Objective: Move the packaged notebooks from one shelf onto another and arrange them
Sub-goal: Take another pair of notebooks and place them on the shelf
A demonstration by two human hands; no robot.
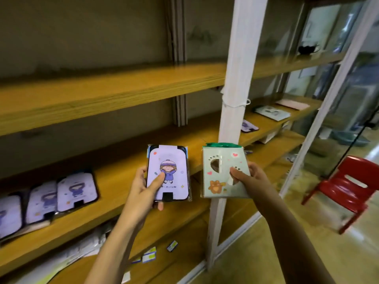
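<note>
Your left grip (143,189) is closed on a purple notebook (174,160). The thumb lies across the lower front of its cover, the fingers are behind it, and one fingertip shows under the bottom edge. The notebook is in a clear wrapper, with a cartoon figure in a hat on the front, and it faces you upright.

Your right grip (246,177) is closed on a green notebook (225,158). The thumb presses the front near the right edge and the fingers curl round the back. This one is also wrapped, with a heart cut-out, paw prints and a small bear on its cover, and it tilts a little to the right.

You hold both notebooks in the air in front of the middle shelf (123,181), side by side and apart, touching neither each other nor the shelf.

At the left of that shelf lies a row of purple notebooks (77,191), overlapping one another and blurred towards the picture's edge. The upper shelf (102,89) runs above it.

A white post (235,78) stands just behind the green notebook and divides the bays. In the right bay another purple notebook (249,126) lies flat. Further along are a pale notebook (272,112) and a pink one (292,104), well apart from your hands.

On the lower shelf (184,232), below your left forearm, lie a few small packets (149,255) and some pale wrapped items that are too blurred to make out. A red chair (348,187) stands on the floor (307,242) at the right.
</note>
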